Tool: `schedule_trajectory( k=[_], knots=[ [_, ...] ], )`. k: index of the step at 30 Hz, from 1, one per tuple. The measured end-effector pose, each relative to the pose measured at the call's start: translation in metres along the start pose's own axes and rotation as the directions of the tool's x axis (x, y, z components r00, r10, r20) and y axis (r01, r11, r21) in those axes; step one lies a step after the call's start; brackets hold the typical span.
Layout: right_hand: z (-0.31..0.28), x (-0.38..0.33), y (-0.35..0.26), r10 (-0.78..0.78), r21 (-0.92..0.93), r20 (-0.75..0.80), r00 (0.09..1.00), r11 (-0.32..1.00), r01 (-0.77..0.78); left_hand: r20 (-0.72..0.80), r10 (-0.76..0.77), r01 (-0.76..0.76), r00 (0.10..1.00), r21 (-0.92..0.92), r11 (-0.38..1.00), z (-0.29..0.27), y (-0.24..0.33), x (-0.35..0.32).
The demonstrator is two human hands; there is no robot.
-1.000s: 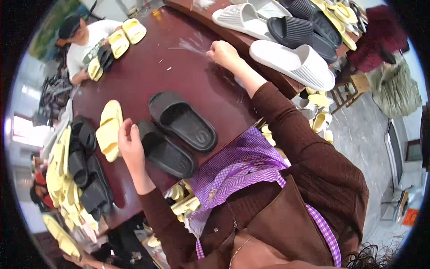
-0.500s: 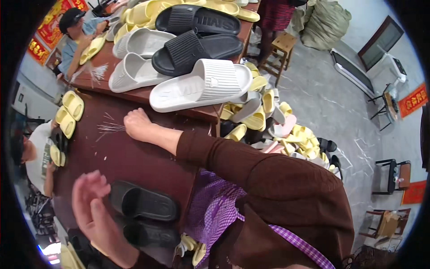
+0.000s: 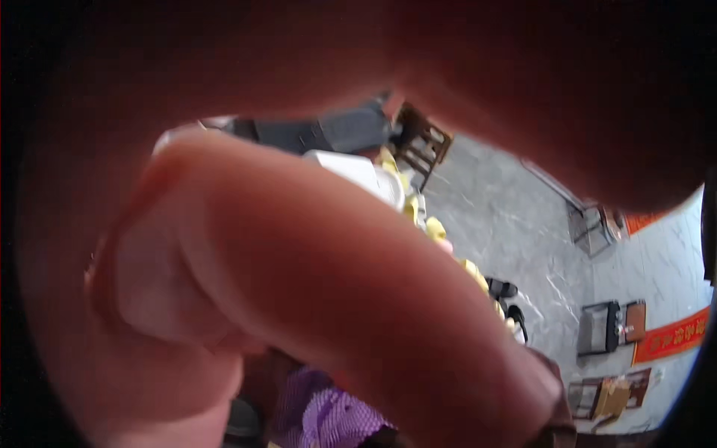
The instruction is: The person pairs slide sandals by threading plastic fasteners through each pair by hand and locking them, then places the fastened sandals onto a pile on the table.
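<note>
Both hands are up close to the camera, large and blurred. From the lower right, past the edge of a brown sleeve, my right forearm crosses the view to my right hand (image 3: 157,261). Its fingers look bent, but they are too smeared to read. My left hand (image 3: 82,164) fills the left side, and dark, blurred skin spans the top. Anything held is hidden. Between the hands show part of a black slipper (image 3: 328,133) and part of a white slipper (image 3: 347,170). Low down, a bit of another black slipper (image 3: 243,420) is visible.
Loose yellow slippers (image 3: 435,228) lie in a heap beyond my forearm, with black shoes (image 3: 502,288) on the grey floor (image 3: 500,209). A wooden stool (image 3: 424,142) stands behind. Chairs (image 3: 600,328) line the right wall. A purple checked apron (image 3: 328,411) hangs below.
Both hands have come up from the table toward the camera and now cover most of the view. The table, most slippers and the people at the left are hidden.
</note>
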State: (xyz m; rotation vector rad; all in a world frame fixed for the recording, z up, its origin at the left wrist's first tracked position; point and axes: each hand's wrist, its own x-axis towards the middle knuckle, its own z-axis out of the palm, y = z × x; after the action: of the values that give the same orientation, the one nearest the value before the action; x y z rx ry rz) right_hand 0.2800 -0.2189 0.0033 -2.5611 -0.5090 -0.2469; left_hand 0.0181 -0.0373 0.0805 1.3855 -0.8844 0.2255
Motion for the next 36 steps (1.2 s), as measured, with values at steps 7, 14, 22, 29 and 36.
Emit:
schedule_trajectory(
  k=[7,14,22,29,36],
  knots=[
    [0.012,0.003,-0.025,-0.054,-0.083,0.063,0.997,0.995,0.059,-0.133,0.042,-0.025,0.99,0.124,0.992,0.101,-0.017,0.22],
    [0.01,0.022,-0.007,-0.09,-0.115,0.042,0.995,0.989,0.094,-0.265,-0.067,0.141,0.962,0.27,0.953,0.078,-0.003,0.198],
    [0.0,0.014,-0.001,-0.042,-0.099,0.122,0.992,0.994,0.055,-0.423,-0.006,0.233,0.906,0.487,0.842,0.03,0.067,0.137],
    [-0.005,0.014,-0.002,-0.04,0.039,0.104,0.994,0.999,0.036,-0.422,0.028,0.19,0.906,0.466,0.864,0.037,0.11,0.081],
    [-0.008,0.009,-0.009,-0.092,0.152,-0.031,0.995,0.984,0.096,-0.616,-0.152,0.368,0.773,0.24,0.898,0.015,0.078,0.063]
  ],
)
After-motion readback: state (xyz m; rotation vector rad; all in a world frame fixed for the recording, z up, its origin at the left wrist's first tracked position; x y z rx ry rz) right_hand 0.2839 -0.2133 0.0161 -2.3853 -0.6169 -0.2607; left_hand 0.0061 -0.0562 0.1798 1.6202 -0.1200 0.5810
